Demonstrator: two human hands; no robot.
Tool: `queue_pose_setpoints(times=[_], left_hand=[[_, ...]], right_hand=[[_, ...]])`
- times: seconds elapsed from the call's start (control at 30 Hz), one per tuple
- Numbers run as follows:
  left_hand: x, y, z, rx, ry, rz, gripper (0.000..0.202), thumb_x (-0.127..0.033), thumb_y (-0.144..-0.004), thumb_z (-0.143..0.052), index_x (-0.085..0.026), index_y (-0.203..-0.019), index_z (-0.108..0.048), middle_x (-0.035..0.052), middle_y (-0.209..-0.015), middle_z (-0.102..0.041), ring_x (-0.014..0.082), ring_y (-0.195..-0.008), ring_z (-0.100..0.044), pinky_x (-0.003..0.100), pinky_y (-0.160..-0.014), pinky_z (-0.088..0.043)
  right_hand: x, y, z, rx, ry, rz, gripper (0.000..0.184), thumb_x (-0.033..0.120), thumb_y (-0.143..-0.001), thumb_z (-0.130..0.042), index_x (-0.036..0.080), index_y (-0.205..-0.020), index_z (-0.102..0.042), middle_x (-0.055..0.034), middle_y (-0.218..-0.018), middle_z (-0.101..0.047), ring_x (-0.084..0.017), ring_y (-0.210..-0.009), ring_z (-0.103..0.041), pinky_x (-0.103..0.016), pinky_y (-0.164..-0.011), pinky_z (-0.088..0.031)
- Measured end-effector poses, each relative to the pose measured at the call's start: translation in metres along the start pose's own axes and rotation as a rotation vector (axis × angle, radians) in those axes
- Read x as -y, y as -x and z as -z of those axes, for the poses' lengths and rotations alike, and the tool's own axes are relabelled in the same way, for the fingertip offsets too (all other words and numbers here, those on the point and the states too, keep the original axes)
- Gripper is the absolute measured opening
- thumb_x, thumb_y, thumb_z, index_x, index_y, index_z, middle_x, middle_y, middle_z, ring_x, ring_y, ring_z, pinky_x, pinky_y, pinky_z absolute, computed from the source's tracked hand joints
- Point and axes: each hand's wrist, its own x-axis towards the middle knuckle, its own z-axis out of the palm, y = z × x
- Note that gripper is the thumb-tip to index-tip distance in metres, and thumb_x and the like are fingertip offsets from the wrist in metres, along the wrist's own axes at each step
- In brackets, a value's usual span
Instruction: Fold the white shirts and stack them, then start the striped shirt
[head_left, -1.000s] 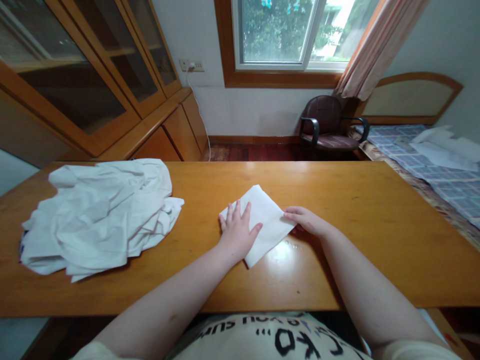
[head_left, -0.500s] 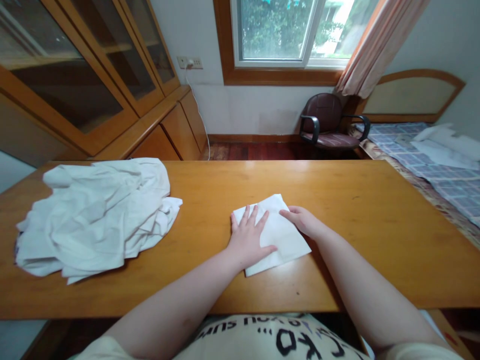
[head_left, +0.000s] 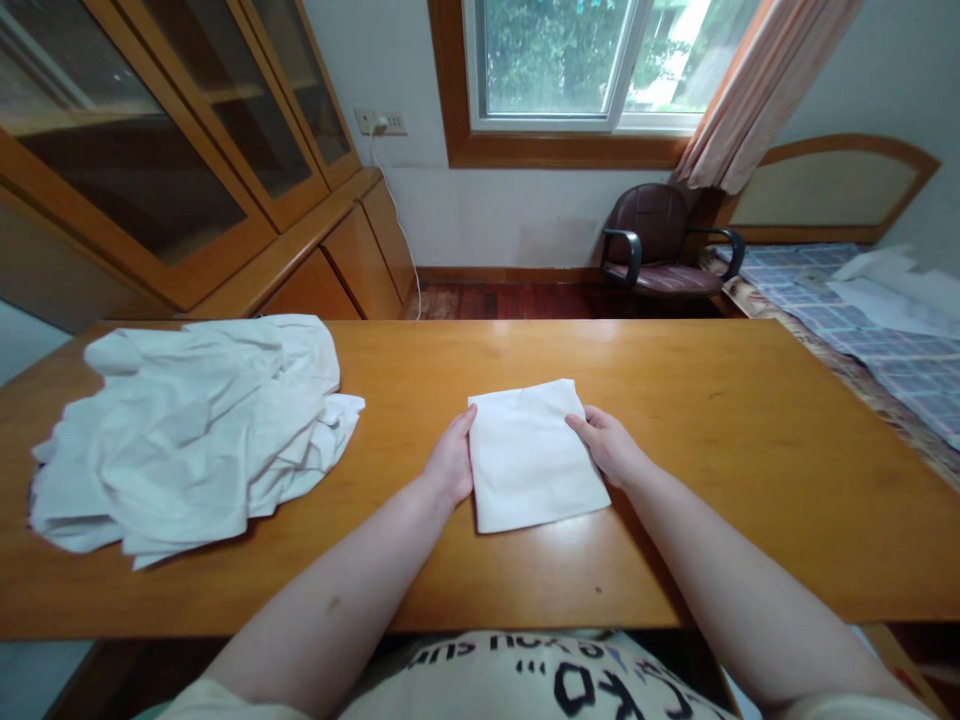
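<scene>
A white cloth (head_left: 531,460), folded into a near-square, is in front of me at the middle of the wooden table (head_left: 675,400). My left hand (head_left: 453,460) grips its left edge, thumb near the upper corner and the fingers hidden underneath. On the opposite edge, my right hand (head_left: 609,445) pinches the cloth with the thumb on top and fingers under it. To the left lies a loose heap of crumpled white fabric (head_left: 202,430), apart from both hands.
A glass-doored wooden cabinet (head_left: 172,200) stands beyond the table's left side. Behind the far edge are a window (head_left: 555,70) and a dark armchair (head_left: 656,245). A bed with a checked cover (head_left: 862,310) is at the right.
My left hand has gone from lying flat on the cloth to gripping its left edge. The cloth has turned slightly and sits squarer to me. My right hand keeps its hold.
</scene>
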Motion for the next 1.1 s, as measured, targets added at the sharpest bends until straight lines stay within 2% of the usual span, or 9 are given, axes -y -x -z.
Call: queue_pose_setpoints(times=[0.07, 0.13, 0.23, 0.37, 0.47, 0.57, 0.73, 0.9, 1.1], left_hand=[[-0.004, 0.003, 0.0, 0.16, 0.148, 0.208, 0.06, -0.056, -0.082, -0.047, -0.011, -0.121, -0.056, 0.0178, -0.117, -0.066, 0.0326, -0.112, -0.06, 0.049, -0.096, -0.048], [-0.006, 0.007, -0.003, 0.156, 0.243, 0.278, 0.053, -0.042, -0.077, -0.06, -0.01, -0.119, -0.057, 0.0179, -0.111, -0.068, 0.0333, -0.108, -0.063, 0.05, -0.095, -0.048], [-0.005, 0.009, -0.008, 0.065, 0.292, 0.19, 0.055, -0.027, -0.07, -0.069, -0.012, -0.12, -0.054, 0.0171, -0.11, -0.069, 0.0332, -0.105, -0.064, 0.05, -0.093, -0.049], [-0.001, 0.009, -0.015, 0.013, 0.305, -0.022, 0.064, -0.025, -0.067, -0.074, -0.017, -0.125, -0.048, 0.0133, -0.113, -0.068, 0.0308, -0.1, -0.066, 0.051, -0.091, -0.051], [0.002, 0.009, -0.019, -0.026, 0.317, -0.122, 0.068, -0.026, -0.065, -0.077, -0.02, -0.125, -0.045, 0.0109, -0.111, -0.068, 0.0288, -0.096, -0.067, 0.05, -0.089, -0.051], [0.002, 0.008, -0.018, -0.017, 0.304, -0.158, 0.069, -0.027, -0.064, -0.078, -0.021, -0.124, -0.045, 0.0104, -0.112, -0.068, 0.0279, -0.096, -0.067, 0.049, -0.088, -0.051], [-0.007, 0.0, -0.009, -0.024, 0.295, -0.254, 0.068, -0.033, -0.065, -0.079, -0.02, -0.124, -0.046, 0.0084, -0.108, -0.068, 0.0247, -0.096, -0.066, 0.042, -0.089, -0.05], [-0.011, -0.005, 0.001, -0.1, 0.197, -0.279, 0.063, -0.04, -0.067, -0.077, -0.023, -0.121, -0.048, 0.0027, -0.094, -0.068, 0.0191, -0.083, -0.066, 0.035, -0.08, -0.053], [-0.001, -0.006, -0.001, -0.064, 0.101, -0.266, 0.049, -0.041, -0.066, -0.077, -0.02, -0.103, -0.053, -0.0003, -0.089, -0.064, 0.0138, -0.076, -0.061, 0.029, -0.075, -0.05]], right_hand=[[-0.004, -0.002, -0.003, -0.033, -0.034, 0.009, 0.036, 0.052, -0.074, -0.061, 0.02, -0.09, -0.056, -0.0072, -0.09, -0.071, -0.023, -0.078, -0.066, -0.033, -0.069, -0.053], [-0.005, -0.003, -0.006, -0.07, -0.052, 0.035, 0.037, 0.051, -0.074, -0.061, 0.02, -0.093, -0.054, -0.0075, -0.094, -0.07, -0.023, -0.082, -0.066, -0.034, -0.072, -0.053], [-0.002, -0.003, -0.008, -0.126, -0.051, 0.092, 0.037, 0.048, -0.072, -0.063, 0.021, -0.096, -0.053, -0.0067, -0.098, -0.069, -0.023, -0.087, -0.064, -0.036, -0.078, -0.052], [0.006, 0.003, -0.009, -0.145, -0.132, 0.127, 0.036, 0.043, -0.072, -0.063, 0.023, -0.099, -0.051, -0.005, -0.1, -0.068, -0.024, -0.091, -0.065, -0.037, -0.081, -0.052], [0.009, 0.006, -0.009, -0.08, -0.181, 0.066, 0.042, 0.042, -0.074, -0.061, 0.023, -0.109, -0.049, -0.007, -0.107, -0.069, -0.026, -0.096, -0.065, -0.039, -0.082, -0.052], [0.007, 0.005, -0.01, 0.037, -0.158, 0.016, 0.051, 0.046, -0.074, -0.062, 0.02, -0.116, -0.05, -0.0101, -0.114, -0.068, -0.029, -0.1, -0.065, -0.041, -0.083, -0.052], [0.001, 0.003, -0.014, 0.006, -0.147, 0.106, 0.051, 0.045, -0.068, -0.073, 0.02, -0.108, -0.056, -0.0086, -0.113, -0.068, -0.027, -0.102, -0.064, -0.038, -0.089, -0.05], [0.001, 0.006, -0.013, 0.121, -0.168, 0.029, 0.048, 0.045, -0.067, -0.075, 0.018, -0.103, -0.061, -0.0091, -0.107, -0.071, -0.026, -0.094, -0.066, -0.037, -0.083, -0.051], [0.005, 0.001, -0.002, -0.066, -0.211, 0.099, 0.047, 0.053, -0.066, -0.073, 0.018, -0.096, -0.063, -0.007, -0.095, -0.073, -0.024, -0.084, -0.067, -0.033, -0.074, -0.051]])
